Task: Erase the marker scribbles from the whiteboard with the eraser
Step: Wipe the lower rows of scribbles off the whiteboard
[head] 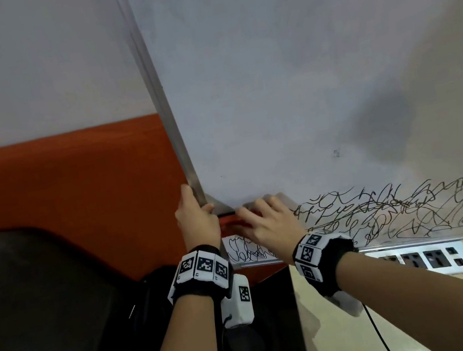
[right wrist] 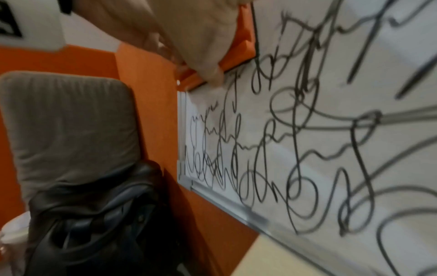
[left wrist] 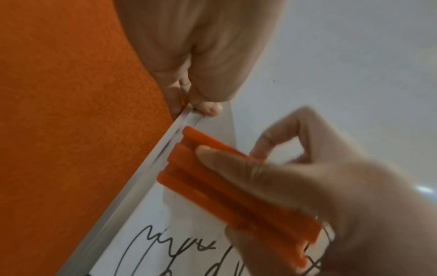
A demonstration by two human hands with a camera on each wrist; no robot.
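The whiteboard [head: 287, 97] stands upright, wiped across most of its face. Black marker scribbles [head: 400, 207] fill a band along its bottom edge, also plain in the right wrist view as scribbles [right wrist: 295, 140]. My left hand [head: 197, 215] grips the board's metal left frame [head: 166, 118], thumb on the front, fingers behind. My right hand [head: 266, 221] holds the orange ribbed eraser [left wrist: 227, 186] flat against the board by the left frame, just above the lowest scribbles. In the head view only a strip of the eraser [head: 230, 221] shows past my fingers.
An orange wall panel [head: 71, 188] lies left of the board. A grey padded chair [right wrist: 66, 121] with a black bag [right wrist: 94, 224] on it stands at the lower left. A beige desk [head: 373, 320] with a socket strip [head: 424, 259] sits under the board.
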